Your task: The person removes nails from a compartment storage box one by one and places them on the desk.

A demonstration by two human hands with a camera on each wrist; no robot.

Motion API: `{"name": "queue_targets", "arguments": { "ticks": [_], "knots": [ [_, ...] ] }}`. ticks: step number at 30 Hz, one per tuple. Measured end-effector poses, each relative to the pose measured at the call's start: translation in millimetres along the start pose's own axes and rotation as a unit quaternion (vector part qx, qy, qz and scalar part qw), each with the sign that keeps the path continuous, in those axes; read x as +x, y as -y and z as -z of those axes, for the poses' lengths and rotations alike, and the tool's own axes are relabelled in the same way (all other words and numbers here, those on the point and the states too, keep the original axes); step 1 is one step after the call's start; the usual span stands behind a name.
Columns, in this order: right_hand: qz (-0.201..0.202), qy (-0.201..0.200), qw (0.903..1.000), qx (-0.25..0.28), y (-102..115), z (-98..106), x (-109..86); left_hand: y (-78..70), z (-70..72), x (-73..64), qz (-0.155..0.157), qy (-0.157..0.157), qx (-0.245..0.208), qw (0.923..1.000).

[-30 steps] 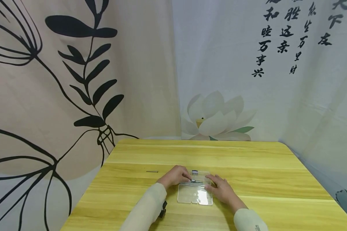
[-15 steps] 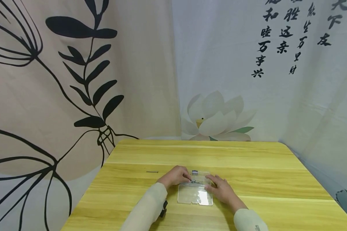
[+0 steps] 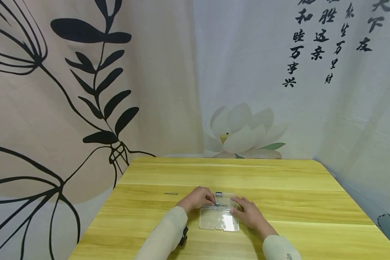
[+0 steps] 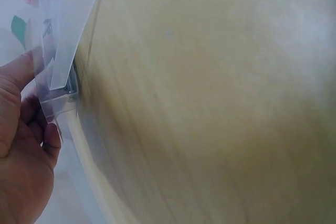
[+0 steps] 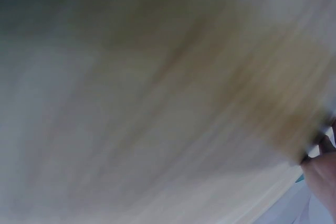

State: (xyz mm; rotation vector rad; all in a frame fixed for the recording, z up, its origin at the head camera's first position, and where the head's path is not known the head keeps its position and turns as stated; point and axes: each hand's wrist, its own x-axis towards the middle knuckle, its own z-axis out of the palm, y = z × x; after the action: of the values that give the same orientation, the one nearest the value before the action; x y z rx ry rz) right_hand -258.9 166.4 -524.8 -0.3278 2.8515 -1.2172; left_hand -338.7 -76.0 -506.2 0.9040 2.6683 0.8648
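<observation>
A clear plastic box (image 3: 229,197) lies opened on the table, its transparent lid (image 3: 214,218) folded down toward me. Several thin metal pieces (image 3: 220,205) lie in the box near the hinge; they are too small to identify. My left hand (image 3: 196,198) reaches in from the left, its thumb and fingertips pinching at one end of a thin metal piece. At the right side, my right hand (image 3: 249,213) holds the box's edge between thumb and fingers. In the left wrist view, curled fingers (image 4: 50,140) show beside the box's clear wall (image 4: 58,100).
One thin grey metal piece (image 3: 170,193) lies alone on the wooden table (image 3: 279,187), left of the left hand. A small blue-and-white label or part (image 3: 219,194) is at the box's far edge. A printed curtain (image 3: 169,90) hangs behind the table.
The left fingertips shift slightly among the metal pieces, which lie a little differently. The right hand, box and lone metal piece stay in place.
</observation>
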Motion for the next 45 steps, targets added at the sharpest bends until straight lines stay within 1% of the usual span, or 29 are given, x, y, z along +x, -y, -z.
{"name": "queue_targets", "arguments": {
  "ticks": [5,12,16,20,30,40,45],
  "knots": [
    [0.006,0.000,1.0000,-0.001,0,0,0.7,-0.4,1.0,-2.6,-0.002,-0.014,-0.022,0.9997],
    [0.013,0.001,0.9999,-0.002,0,0,0.4,0.8,3.8,-4.7,0.018,-0.041,-0.094,0.9945],
    [0.013,0.002,0.9999,-0.002,0,0,-0.1,2.8,4.4,-4.4,0.022,-0.044,-0.113,0.9923],
    [0.011,0.004,0.9999,-0.003,2,0,-0.8,3.2,4.2,-3.2,0.023,-0.042,-0.116,0.9921],
    [0.014,0.007,0.9999,-0.003,2,0,-0.6,2.3,4.8,-1.0,0.032,-0.050,-0.072,0.9956],
    [0.010,0.003,0.9999,-0.001,-1,-1,-0.6,0.7,14.9,-7.8,0.037,-0.042,-0.100,0.9934],
    [0.007,0.006,1.0000,0.004,0,0,-1.4,2.3,19.6,-11.8,0.037,-0.049,-0.124,0.9903]
  ]
}}
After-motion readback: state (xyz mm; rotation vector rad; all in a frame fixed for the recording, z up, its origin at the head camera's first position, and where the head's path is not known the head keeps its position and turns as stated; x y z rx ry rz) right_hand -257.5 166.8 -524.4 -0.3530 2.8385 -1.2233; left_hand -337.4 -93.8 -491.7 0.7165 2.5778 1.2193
